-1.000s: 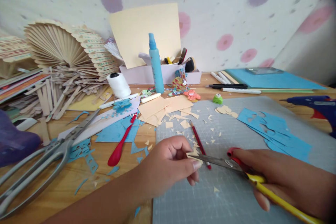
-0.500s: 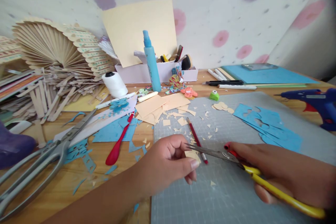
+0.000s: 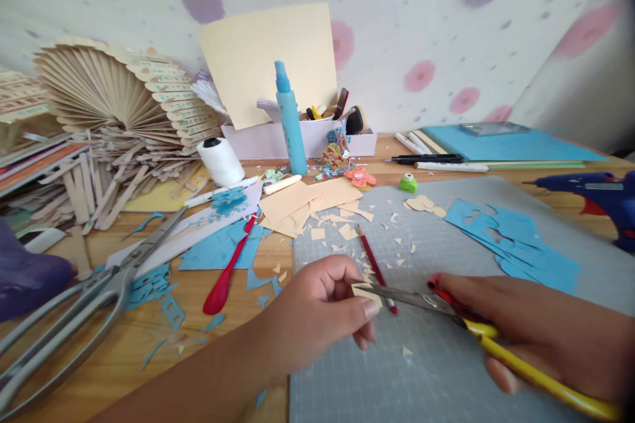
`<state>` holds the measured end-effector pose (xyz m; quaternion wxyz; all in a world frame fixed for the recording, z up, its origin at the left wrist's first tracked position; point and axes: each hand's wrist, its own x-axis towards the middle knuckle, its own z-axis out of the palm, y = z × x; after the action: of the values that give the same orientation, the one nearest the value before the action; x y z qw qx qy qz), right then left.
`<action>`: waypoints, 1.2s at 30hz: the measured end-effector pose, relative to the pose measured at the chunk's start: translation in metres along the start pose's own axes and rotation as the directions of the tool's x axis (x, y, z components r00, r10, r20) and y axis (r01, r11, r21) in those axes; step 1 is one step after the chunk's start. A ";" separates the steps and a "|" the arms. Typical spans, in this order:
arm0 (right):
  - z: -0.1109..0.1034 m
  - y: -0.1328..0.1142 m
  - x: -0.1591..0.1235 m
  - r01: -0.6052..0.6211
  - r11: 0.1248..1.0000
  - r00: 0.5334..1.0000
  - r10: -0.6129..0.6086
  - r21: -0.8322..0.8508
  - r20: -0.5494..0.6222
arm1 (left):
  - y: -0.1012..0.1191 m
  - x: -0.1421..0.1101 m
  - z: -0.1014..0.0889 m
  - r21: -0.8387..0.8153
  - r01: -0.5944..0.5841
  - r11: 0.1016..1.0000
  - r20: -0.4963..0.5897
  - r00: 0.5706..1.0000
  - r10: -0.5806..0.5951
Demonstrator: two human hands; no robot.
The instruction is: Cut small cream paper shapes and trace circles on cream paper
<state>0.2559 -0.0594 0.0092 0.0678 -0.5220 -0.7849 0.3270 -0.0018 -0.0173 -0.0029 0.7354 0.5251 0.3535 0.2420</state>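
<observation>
scissors [image 3: 432, 304] shifted; blades [image 3: 399, 293] now meet cream paper [image 3: 366, 296]

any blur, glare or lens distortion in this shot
Head view: soft, even light with only faint shadows; a mild pale sheen on the cutting mat; wide-lens stretching toward the edges, as with the big metal scissors at left; a dark blurred corner at upper right; the right hand looks soft and dim near the edge, the left hand clearer.
</observation>
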 end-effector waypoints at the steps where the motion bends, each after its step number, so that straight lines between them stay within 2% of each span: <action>1: 0.001 0.001 0.000 -0.002 1.000 0.999 0.002 -0.001 0.034 | 0.000 0.000 0.000 0.002 0.004 1.000 -0.004 1.000 -0.004; 3: 0.001 0.000 0.001 -0.008 1.000 0.993 0.007 0.011 0.121 | 0.002 -0.001 0.001 0.012 0.011 1.000 -0.012 1.000 -0.011; 4: 0.001 0.000 0.001 -0.005 1.000 0.992 0.002 0.024 0.128 | 0.002 -0.002 0.001 0.018 0.015 1.000 -0.015 1.000 -0.015; 9: -0.001 -0.006 0.004 0.029 0.997 0.994 -0.035 0.065 0.107 | 0.003 -0.002 0.001 0.030 0.025 0.999 -0.017 1.000 -0.025; 16: -0.001 -0.011 0.007 0.040 0.999 0.994 -0.039 -0.007 0.099 | 0.000 0.000 -0.001 0.048 0.029 0.998 -0.013 0.999 -0.029; 22: -0.002 -0.010 0.009 0.062 0.998 0.991 -0.061 -0.005 0.118 | 0.001 0.000 0.000 0.070 0.031 0.997 -0.025 0.999 -0.029; 28: 0.005 -0.008 0.016 0.010 1.000 0.993 -0.011 0.009 0.119 | 0.000 -0.003 0.000 0.082 0.032 0.996 -0.013 0.999 -0.031; 31: 0.002 -0.008 0.017 -0.005 0.999 0.995 0.001 0.041 0.098 | 0.000 -0.003 -0.001 0.093 0.010 0.996 -0.001 1.000 -0.010; 34: -0.005 -0.005 0.016 -0.056 0.997 0.997 0.059 -0.045 0.053 | 0.002 -0.002 -0.001 0.145 0.033 0.989 -0.056 0.998 -0.025; 36: -0.007 -0.002 0.013 -0.050 0.994 0.998 0.053 -0.101 0.021 | 0.005 -0.001 0.000 0.157 0.055 0.986 -0.112 0.993 -0.037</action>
<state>0.2519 -0.0453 0.0123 0.0240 -0.5409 -0.7873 0.2949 -0.0023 -0.0169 0.0018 0.6761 0.5599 0.4233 0.2241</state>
